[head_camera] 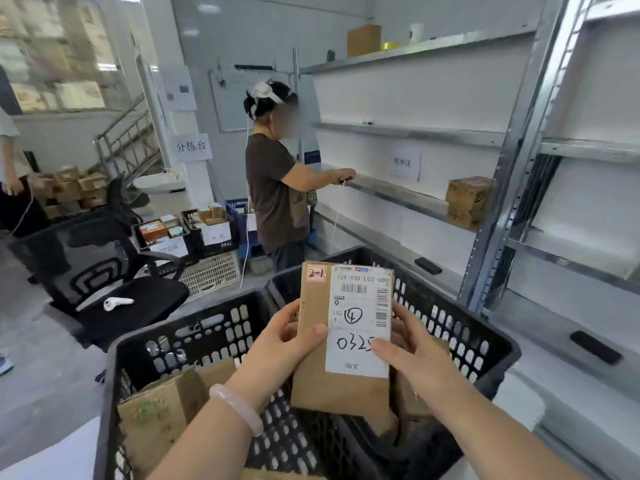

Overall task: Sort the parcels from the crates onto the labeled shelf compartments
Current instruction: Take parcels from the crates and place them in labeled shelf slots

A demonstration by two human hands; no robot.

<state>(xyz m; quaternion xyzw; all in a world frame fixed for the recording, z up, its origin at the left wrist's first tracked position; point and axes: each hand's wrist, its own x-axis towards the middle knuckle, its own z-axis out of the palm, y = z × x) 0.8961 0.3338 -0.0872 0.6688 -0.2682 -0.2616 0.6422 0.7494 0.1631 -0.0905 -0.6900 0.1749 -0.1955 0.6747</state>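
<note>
1. While both hands pinch it by its side edges, the parcel (341, 341) stands upright in the air over the crates, label side to the camera.
2. The left hand (287, 341) has its thumb pressed on the brown front and its fingers curled round the left edge.
3. The right hand (408, 344) plants its thumb on the label (360, 320) beside the handwritten "0325", with its fingers wrapped behind the right edge.
4. At the parcel's top left corner, a red sticker (316, 274) reads "2-1".
5. A pale bracelet (239, 407) sits on the left wrist.
6. Below, the black crate (194, 337) holds brown boxes (156, 410) toward its left side; a second crate (450, 317) stands just beyond it on the right.
7. Further right is the shelf (398, 195): a carton (467, 200) sits at the right end of a middle board, and a paper sign (403, 164) hangs above that board.
8. At the shelf's left end, a person (273, 188) reaches to that board's edge.
9. A black chair (104, 271) stands left of the crates.
</note>
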